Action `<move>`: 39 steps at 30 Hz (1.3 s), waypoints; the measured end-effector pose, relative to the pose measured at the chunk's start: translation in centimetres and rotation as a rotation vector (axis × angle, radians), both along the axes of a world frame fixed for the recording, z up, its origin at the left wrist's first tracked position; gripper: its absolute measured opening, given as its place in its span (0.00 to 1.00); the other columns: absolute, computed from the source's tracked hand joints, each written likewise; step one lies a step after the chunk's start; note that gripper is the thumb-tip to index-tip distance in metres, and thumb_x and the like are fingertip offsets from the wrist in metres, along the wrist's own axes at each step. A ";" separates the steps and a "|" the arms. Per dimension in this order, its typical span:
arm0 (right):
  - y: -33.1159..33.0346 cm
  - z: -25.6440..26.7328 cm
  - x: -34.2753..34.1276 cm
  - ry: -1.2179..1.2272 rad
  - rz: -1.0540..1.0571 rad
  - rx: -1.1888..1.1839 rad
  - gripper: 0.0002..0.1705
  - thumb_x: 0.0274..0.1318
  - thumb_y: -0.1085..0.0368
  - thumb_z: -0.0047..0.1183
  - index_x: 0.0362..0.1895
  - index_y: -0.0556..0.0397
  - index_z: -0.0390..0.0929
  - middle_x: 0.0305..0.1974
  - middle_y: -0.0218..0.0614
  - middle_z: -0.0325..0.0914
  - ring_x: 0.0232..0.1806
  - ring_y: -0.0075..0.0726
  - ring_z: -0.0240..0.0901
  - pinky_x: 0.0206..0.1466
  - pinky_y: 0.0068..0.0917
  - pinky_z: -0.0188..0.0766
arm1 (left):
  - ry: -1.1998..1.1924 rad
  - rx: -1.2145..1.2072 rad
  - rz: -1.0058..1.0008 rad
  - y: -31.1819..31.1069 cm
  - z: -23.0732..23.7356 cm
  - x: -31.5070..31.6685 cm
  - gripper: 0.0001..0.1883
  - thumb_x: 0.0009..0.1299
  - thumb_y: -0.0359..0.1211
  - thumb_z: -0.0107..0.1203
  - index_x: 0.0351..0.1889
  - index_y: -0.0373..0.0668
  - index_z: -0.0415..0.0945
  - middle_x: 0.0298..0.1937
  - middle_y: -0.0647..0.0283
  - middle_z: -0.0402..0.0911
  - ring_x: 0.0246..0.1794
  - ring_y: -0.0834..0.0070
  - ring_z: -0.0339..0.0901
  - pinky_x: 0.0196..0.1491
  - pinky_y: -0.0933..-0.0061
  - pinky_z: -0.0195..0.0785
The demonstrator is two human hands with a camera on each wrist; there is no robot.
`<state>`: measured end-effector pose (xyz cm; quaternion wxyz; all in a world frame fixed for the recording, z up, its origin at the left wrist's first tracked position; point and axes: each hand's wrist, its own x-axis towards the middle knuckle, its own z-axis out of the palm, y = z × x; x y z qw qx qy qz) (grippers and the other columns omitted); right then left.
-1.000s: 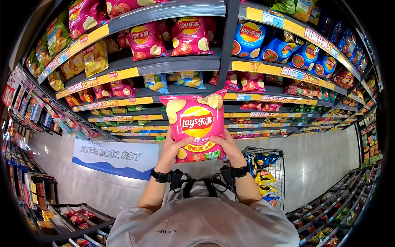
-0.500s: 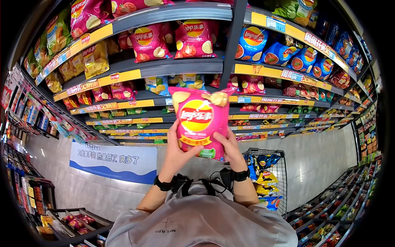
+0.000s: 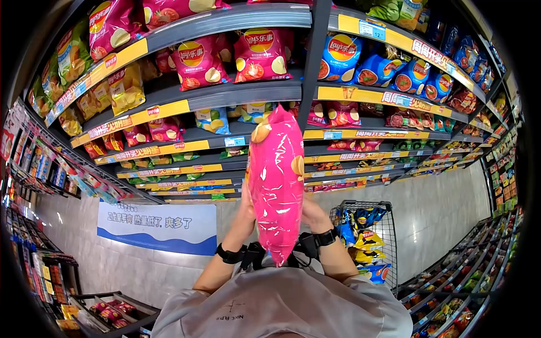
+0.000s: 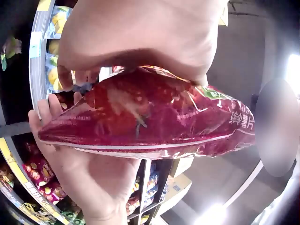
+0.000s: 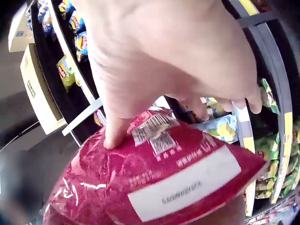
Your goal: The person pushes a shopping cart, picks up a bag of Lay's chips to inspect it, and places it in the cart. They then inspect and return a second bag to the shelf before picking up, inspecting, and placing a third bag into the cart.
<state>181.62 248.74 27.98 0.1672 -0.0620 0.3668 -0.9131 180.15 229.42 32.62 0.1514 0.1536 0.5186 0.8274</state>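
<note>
A pink Lay's potato chip bag (image 3: 276,186) is upright between my two hands, its narrow side facing me in the head view. My left hand (image 3: 243,217) grips it from the left, partly behind the bag. From the right, my right hand (image 3: 315,214) holds the other face. Left wrist view: the left hand (image 4: 140,37) lies along the tomato-printed front of the bag (image 4: 150,117), with the right hand (image 4: 89,178) beyond it. Right wrist view: the right thumb presses near a barcode label (image 5: 154,129) on the bag's back.
Shelves of chip bags stand ahead, with pink bags (image 3: 262,55) at left and blue bags (image 3: 341,59) at right. A wire shopping cart (image 3: 390,242) holding blue and yellow bags (image 3: 369,241) is close on my right. A floor sign (image 3: 158,225) lies at left.
The bag has turned from its front facing me to its narrow side facing me. Both hands have moved with it, now on opposite faces, and its lower end has come nearer my chest.
</note>
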 end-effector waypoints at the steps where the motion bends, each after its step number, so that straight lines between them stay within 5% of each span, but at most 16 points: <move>1: -0.2 1.2 0.2 -0.002 0.002 0.002 0.27 0.72 0.60 0.45 0.69 0.58 0.59 0.64 0.37 0.69 0.62 0.28 0.68 0.64 0.30 0.68 | 0.041 -0.159 0.083 0.3 0.2 -0.1 0.59 0.63 0.52 0.63 0.78 0.43 0.28 0.78 0.57 0.44 0.78 0.68 0.45 0.75 0.64 0.44; 5: -1.1 5.6 1.8 -0.134 -0.059 -0.017 0.27 0.72 0.55 0.45 0.68 0.57 0.62 0.62 0.36 0.71 0.58 0.26 0.72 0.60 0.28 0.72 | 0.274 -0.148 0.109 -0.4 0.3 -0.4 0.66 0.55 0.40 0.73 0.79 0.44 0.29 0.78 0.55 0.45 0.78 0.66 0.45 0.75 0.64 0.42; 7: -0.9 4.7 1.4 -0.096 -0.087 -0.017 0.27 0.72 0.54 0.45 0.67 0.57 0.63 0.61 0.35 0.72 0.56 0.26 0.73 0.59 0.27 0.73 | 0.298 -0.166 0.188 -0.7 0.9 -0.2 0.67 0.50 0.38 0.76 0.79 0.44 0.33 0.75 0.56 0.51 0.74 0.66 0.53 0.72 0.64 0.50; 9: -0.6 2.9 -0.1 -0.081 -0.121 0.038 0.28 0.71 0.54 0.46 0.67 0.56 0.64 0.60 0.34 0.73 0.56 0.25 0.74 0.57 0.26 0.73 | 0.367 -0.399 0.301 -1.4 1.5 0.2 0.59 0.56 0.41 0.72 0.78 0.42 0.39 0.72 0.59 0.53 0.69 0.69 0.58 0.65 0.67 0.59; 10: -1.2 5.4 1.0 -0.145 -0.281 -0.031 0.25 0.71 0.56 0.48 0.64 0.56 0.66 0.56 0.33 0.76 0.54 0.24 0.74 0.55 0.25 0.73 | 0.284 -0.340 0.333 -1.4 2.3 0.5 0.57 0.53 0.36 0.74 0.76 0.44 0.45 0.66 0.60 0.61 0.59 0.71 0.65 0.58 0.71 0.65; 13: -0.7 1.2 -1.9 -0.073 -0.440 0.094 0.20 0.68 0.60 0.52 0.60 0.55 0.69 0.52 0.32 0.78 0.51 0.23 0.75 0.54 0.24 0.73 | 0.056 -0.138 0.080 -2.4 3.2 0.2 0.56 0.55 0.36 0.73 0.76 0.42 0.44 0.67 0.57 0.62 0.61 0.71 0.66 0.58 0.72 0.66; 17: -0.2 1.3 -1.7 0.070 -0.525 0.320 0.19 0.66 0.61 0.56 0.55 0.55 0.70 0.50 0.31 0.78 0.49 0.22 0.74 0.55 0.23 0.70 | 0.090 -0.177 0.140 -1.9 3.1 0.2 0.49 0.61 0.29 0.68 0.76 0.38 0.46 0.68 0.55 0.63 0.66 0.70 0.65 0.64 0.70 0.64; 21: 1.7 -0.7 -1.8 0.123 -0.517 0.368 0.24 0.67 0.58 0.55 0.60 0.56 0.67 0.54 0.33 0.76 0.54 0.23 0.71 0.59 0.25 0.67 | 0.022 -0.113 0.077 -2.3 2.4 -0.3 0.43 0.66 0.23 0.62 0.75 0.36 0.47 0.68 0.57 0.66 0.66 0.72 0.67 0.66 0.71 0.61; 24: 3.0 -1.3 -1.4 0.037 -0.332 0.180 0.34 0.69 0.54 0.51 0.72 0.56 0.56 0.65 0.36 0.67 0.64 0.27 0.63 0.64 0.29 0.64 | -0.120 0.023 -0.050 -2.9 2.0 -0.7 0.40 0.68 0.22 0.59 0.75 0.37 0.49 0.68 0.58 0.66 0.66 0.74 0.67 0.67 0.71 0.61; 31: 3.8 -0.5 -0.9 0.049 -0.190 0.016 0.32 0.66 0.62 0.53 0.70 0.56 0.59 0.62 0.37 0.70 0.61 0.29 0.68 0.63 0.29 0.68 | -0.186 0.071 -0.109 -4.2 0.4 -1.6 0.39 0.68 0.21 0.58 0.75 0.37 0.49 0.69 0.59 0.65 0.68 0.75 0.64 0.67 0.71 0.60; 34: 3.0 1.8 -1.2 -0.076 -0.250 0.195 0.33 0.61 0.66 0.58 0.68 0.56 0.61 0.59 0.36 0.73 0.57 0.28 0.72 0.59 0.27 0.70 | 0.071 -0.188 -0.013 -4.1 0.1 -2.3 0.39 0.68 0.23 0.60 0.74 0.38 0.51 0.67 0.60 0.67 0.65 0.76 0.66 0.65 0.72 0.63; 36: 2.7 1.9 -1.3 0.061 -0.254 0.427 0.36 0.57 0.68 0.63 0.67 0.57 0.62 0.56 0.35 0.75 0.54 0.27 0.74 0.57 0.26 0.72 | 0.014 -0.231 -0.014 -4.2 0.1 -2.5 0.37 0.68 0.25 0.61 0.73 0.38 0.54 0.65 0.61 0.69 0.63 0.77 0.68 0.64 0.73 0.64; 39: 1.7 2.4 -0.9 0.097 -0.224 0.467 0.38 0.54 0.68 0.66 0.67 0.57 0.61 0.56 0.35 0.75 0.55 0.26 0.73 0.58 0.27 0.71 | 0.003 -0.315 0.064 -3.4 -0.8 -2.7 0.31 0.69 0.30 0.62 0.67 0.37 0.60 0.60 0.64 0.74 0.58 0.78 0.72 0.60 0.74 0.66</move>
